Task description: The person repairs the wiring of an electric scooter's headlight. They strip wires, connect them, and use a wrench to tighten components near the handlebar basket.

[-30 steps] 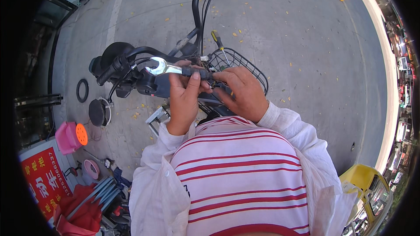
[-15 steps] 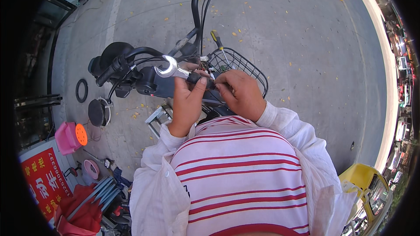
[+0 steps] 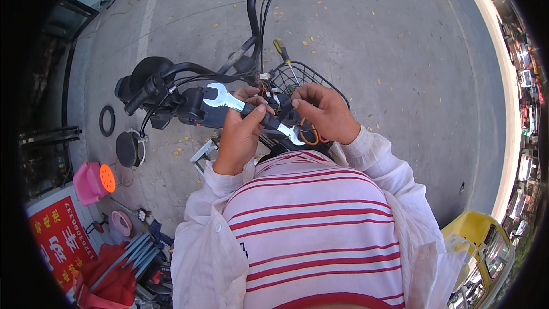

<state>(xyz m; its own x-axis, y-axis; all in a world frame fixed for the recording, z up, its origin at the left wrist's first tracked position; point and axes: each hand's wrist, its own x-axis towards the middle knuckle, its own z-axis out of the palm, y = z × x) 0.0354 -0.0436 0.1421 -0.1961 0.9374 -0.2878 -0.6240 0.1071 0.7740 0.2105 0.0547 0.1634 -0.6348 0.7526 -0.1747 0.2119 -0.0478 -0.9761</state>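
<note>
The left hand (image 3: pixel 243 129) gripped a silver double-ended wrench (image 3: pixel 271 122), dark-wrapped along its middle, held tilted above a dark bike (image 3: pixel 214 115). The right hand (image 3: pixel 327 114) had thumb and forefinger pinched together near the wrench; what they held, if anything, could not be told. Just beyond, a black wire basket (image 3: pixel 311 75) held a yellow-handled screwdriver (image 3: pixel 281 50), its shaft leaning inside. Far left stood a pink basin (image 3: pixel 114 219), its contents unclear.
</note>
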